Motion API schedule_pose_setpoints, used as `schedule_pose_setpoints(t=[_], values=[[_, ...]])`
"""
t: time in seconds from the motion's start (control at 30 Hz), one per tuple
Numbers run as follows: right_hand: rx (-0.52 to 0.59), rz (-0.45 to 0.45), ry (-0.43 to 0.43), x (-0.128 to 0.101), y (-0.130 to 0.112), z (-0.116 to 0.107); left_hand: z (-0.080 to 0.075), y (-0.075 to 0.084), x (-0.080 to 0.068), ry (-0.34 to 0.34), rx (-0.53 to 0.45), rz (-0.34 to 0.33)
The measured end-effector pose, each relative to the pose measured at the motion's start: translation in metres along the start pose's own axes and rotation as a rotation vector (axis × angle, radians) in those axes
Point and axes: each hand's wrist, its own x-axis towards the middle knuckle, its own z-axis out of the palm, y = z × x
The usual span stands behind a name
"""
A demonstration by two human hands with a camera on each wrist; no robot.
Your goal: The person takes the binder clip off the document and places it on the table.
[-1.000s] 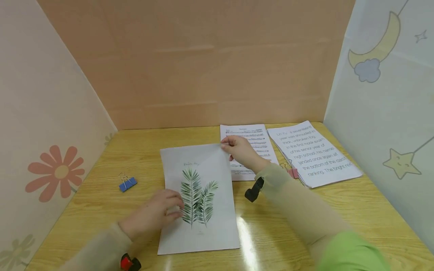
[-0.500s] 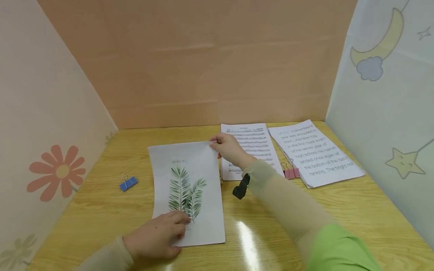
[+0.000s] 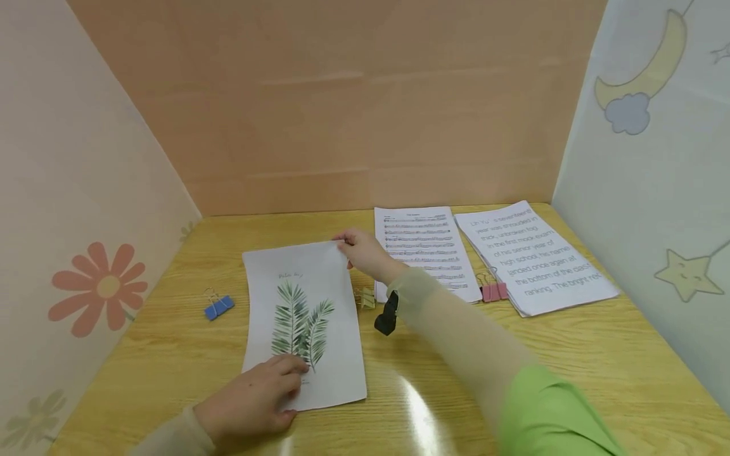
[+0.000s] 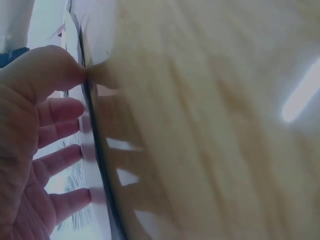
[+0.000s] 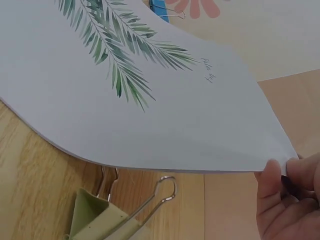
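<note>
A stack of white paper (image 3: 336,316) with green palm fronds printed on its top sheet lies left of the middle of the table. Its far right corner is lifted and pinched by my right hand (image 3: 369,256); in the right wrist view the paper (image 5: 190,135) curves upward to those fingers. My left hand (image 3: 251,396) rests on the near left part, fingertips on the top sheet; the left wrist view has the thumb touching the near edge. Beside the right edge, partly under the raised corner, sits a yellow binder clip (image 3: 367,298), its wire handles visible from the right wrist.
A blue binder clip (image 3: 219,307) lies to the left. Sheet music (image 3: 419,234) is at the back, with a pink binder clip (image 3: 493,291) between it and a stack of text pages (image 3: 538,263). Walls (image 3: 319,126) enclose the table (image 3: 467,392) on the back and sides.
The palm-print stack has shifted left, uncovering the yellow binder clip. My left hand has come down onto its near left part. My right hand keeps its pinch on the corner.
</note>
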Motion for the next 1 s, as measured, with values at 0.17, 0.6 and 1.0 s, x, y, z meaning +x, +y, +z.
schedule_pose_setpoints(t=[0.17, 0.6, 1.0], values=[[0.004, 0.028, -0.016, 0.002, 0.001, 0.006, 0.0, -0.002, -0.001, -0.013, -0.007, -0.023], [0.086, 0.059, -0.06, -0.006, 0.014, -0.001, -0.009, -0.021, 0.011, -0.067, -0.039, -0.14], [-0.189, 0.003, -0.088, -0.04, 0.023, -0.023, -0.015, -0.056, 0.025, -0.05, -0.037, -0.178]])
